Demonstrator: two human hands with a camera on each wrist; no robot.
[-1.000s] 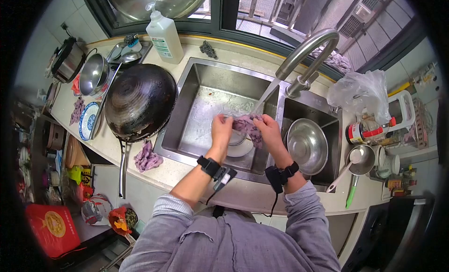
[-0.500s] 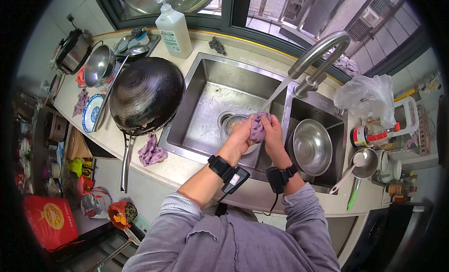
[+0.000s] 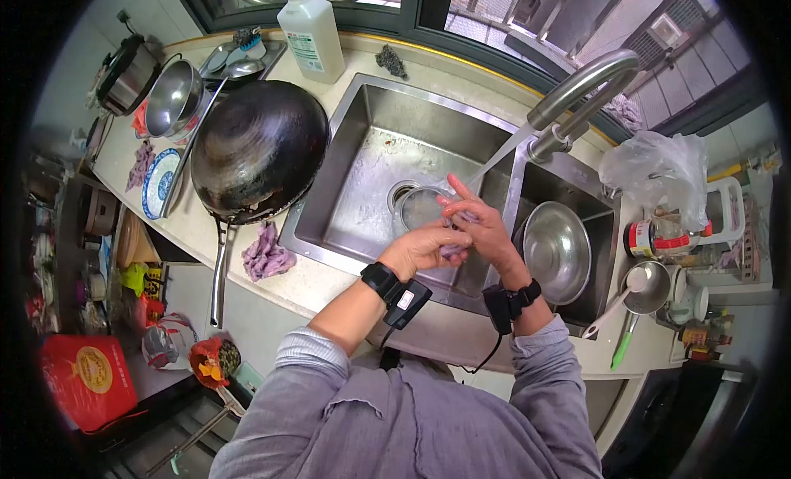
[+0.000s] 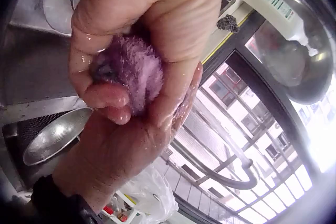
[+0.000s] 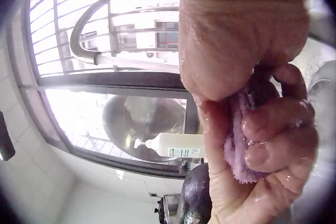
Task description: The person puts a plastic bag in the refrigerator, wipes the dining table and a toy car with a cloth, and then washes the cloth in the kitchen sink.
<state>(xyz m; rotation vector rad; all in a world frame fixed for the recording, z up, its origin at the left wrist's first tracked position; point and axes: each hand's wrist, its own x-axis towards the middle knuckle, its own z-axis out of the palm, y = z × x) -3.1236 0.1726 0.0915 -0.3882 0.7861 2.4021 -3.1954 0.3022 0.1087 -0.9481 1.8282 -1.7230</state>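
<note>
Curled around a wet purple cloth (image 4: 137,74), my left hand (image 3: 427,246) squeezes it over the large sink basin (image 3: 346,162). My right hand (image 3: 484,230) presses against the cloth and the left hand, its fingers extended and spread in the head view. In the right wrist view the cloth (image 5: 242,148) bulges between the left fingers and palm. Water runs from the faucet (image 3: 581,87) behind the hands. A clear round bowl (image 3: 418,208) sits in the basin beside the drain, partly covered by the hands.
An upturned black wok (image 3: 259,149) and another purple cloth (image 3: 268,255) lie on the left counter. A metal bowl (image 3: 556,252) stands in the smaller basin. Behind the sink are a white pump bottle (image 3: 313,42) and a scouring pad (image 3: 391,61); a plastic bag (image 3: 655,170) is at right.
The cloth, earlier stretched between both hands, is now bunched up and mostly hidden in them. Both hands have moved slightly towards the sink's front edge, and the right fingers have spread.
</note>
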